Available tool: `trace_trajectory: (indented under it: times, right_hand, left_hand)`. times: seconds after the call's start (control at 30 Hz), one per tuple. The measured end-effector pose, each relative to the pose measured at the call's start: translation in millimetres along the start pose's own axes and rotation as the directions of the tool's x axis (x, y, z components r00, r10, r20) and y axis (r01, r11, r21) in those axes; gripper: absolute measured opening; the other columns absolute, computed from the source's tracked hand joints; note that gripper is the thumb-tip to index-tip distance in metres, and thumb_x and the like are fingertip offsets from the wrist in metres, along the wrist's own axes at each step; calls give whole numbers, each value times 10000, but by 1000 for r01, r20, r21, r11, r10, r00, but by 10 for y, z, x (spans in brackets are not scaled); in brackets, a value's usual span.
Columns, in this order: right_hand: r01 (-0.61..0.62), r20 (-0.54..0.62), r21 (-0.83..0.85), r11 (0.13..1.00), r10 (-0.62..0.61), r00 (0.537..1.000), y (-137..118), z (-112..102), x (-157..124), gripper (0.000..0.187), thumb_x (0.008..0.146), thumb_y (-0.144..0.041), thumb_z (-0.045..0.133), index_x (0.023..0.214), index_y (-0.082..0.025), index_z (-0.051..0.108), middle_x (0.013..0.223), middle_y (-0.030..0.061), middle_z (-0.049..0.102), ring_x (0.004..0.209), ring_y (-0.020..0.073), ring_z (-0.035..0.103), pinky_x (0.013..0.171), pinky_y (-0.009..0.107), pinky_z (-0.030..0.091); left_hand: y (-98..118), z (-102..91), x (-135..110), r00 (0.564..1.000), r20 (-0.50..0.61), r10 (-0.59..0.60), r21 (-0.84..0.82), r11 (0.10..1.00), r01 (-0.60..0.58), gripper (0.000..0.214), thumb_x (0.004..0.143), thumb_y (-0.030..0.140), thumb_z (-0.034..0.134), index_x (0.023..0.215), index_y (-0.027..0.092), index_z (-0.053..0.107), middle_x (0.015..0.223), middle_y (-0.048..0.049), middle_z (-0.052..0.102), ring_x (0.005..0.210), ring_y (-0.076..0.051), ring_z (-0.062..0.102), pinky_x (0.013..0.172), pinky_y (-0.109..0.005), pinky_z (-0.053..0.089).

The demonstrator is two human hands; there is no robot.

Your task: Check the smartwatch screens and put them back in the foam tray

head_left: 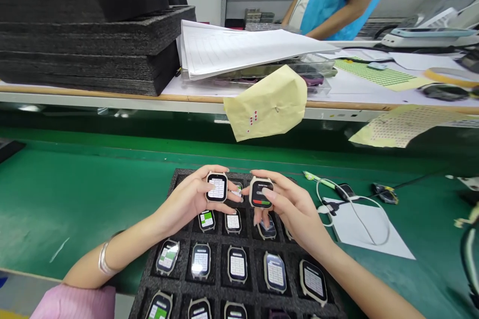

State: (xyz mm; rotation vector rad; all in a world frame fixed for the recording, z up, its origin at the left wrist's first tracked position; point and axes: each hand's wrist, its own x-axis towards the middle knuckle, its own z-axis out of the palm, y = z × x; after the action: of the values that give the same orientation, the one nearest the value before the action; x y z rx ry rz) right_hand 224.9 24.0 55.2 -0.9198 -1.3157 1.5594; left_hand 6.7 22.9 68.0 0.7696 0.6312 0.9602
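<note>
My left hand (194, 190) grips a strapless smartwatch (217, 188) by its edges, the thumb lying on its lit white screen. Beside it, my right hand (290, 204) holds a second smartwatch (261, 193), whose dark screen shows a red and green bar at the bottom; the thumb rests on that screen. Both hands are above a black foam tray (219, 259). In its square pockets lie several more watches, such as one with a white list screen (237, 264) and one with a green and white screen (167, 256). My hands partly hide the tray's back rows.
The tray stands on a green workbench (75, 199). To the right lie a white cable (359, 209), a green pen (318, 179) and a white sheet (374, 232). Stacked black foam (82, 60) and papers (239, 50) fill the shelf above. A person in blue (337, 0) stands behind.
</note>
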Motion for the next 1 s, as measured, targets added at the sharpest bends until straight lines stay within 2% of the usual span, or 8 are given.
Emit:
trace_trajectory:
  times: [0.1, 0.23, 0.43, 0.63, 0.77, 0.87, 1.0]
  right_hand:
    - [11, -13, -12, 1000, -11, 1000, -12, -3, -9, 316, 919, -320, 603, 1206, -192, 572, 850, 68, 699, 528, 169, 653, 413, 248, 481]
    - [11, -6, -15, 1000, -11, 1000, -30, -3, -21, 324, 922, -328, 609, 1217, -197, 573, 874, 77, 707, 533, 171, 658, 412, 249, 487]
    - [6, -17, -22, 1000, -6, 1000, -29, 16, -29, 327, 910, -339, 629, 1198, -192, 588, 934, 105, 725, 513, 170, 648, 397, 260, 483]
    - [11, -22, -6, 1000, -11, 1000, -35, 6, -37, 344, 925, -336, 605, 1237, -194, 575, 966, 112, 724, 534, 176, 656, 402, 266, 492]
    - [14, -2, 23, 1000, -14, 1000, -51, -6, -40, 397, 917, -296, 613, 1299, -214, 540, 993, 105, 720, 592, 185, 673, 440, 272, 519]
    - [9, 0, 23, 1000, -9, 1000, -55, -4, -42, 385, 911, -273, 622, 1285, -217, 548, 1003, 104, 717, 600, 186, 677, 441, 269, 519]
    - [17, 3, 7, 1000, -17, 1000, -49, -6, -43, 355, 916, -286, 620, 1258, -211, 565, 1001, 106, 718, 590, 184, 678, 441, 268, 523]
  left_hand:
    - [-16, 5, -7, 1000, 11, 15, 30, 999, -15, 266, 850, 156, 555, 1116, 162, 572, 978, -115, 689, 903, -256, 682, 707, -372, 589]
    - [-42, 10, -10, 998, 27, 55, 127, 990, -58, 211, 904, 249, 586, 1098, 166, 575, 908, -92, 667, 808, -212, 663, 593, -301, 587]
    - [-63, 2, -13, 995, 61, 83, 170, 981, -92, 188, 926, 299, 577, 1065, 173, 563, 807, -56, 651, 713, -172, 654, 517, -230, 565]
    - [-66, 1, -19, 992, 81, 92, 71, 993, -98, 212, 891, 227, 555, 1094, 166, 564, 908, -88, 664, 811, -218, 666, 600, -312, 593]
    - [-68, 8, -40, 991, 92, 96, 11, 995, -97, 327, 825, 122, 546, 1144, 194, 545, 989, -86, 669, 902, -236, 664, 692, -361, 594]
    - [-66, 16, -65, 988, 114, 108, 9, 994, -109, 376, 809, 85, 547, 1164, 210, 540, 1011, -79, 663, 927, -230, 656, 737, -374, 588]
    - [-73, 29, -80, 988, 111, 107, 75, 990, -116, 302, 880, 139, 554, 1172, 213, 541, 1004, -79, 647, 908, -214, 650, 738, -361, 585]
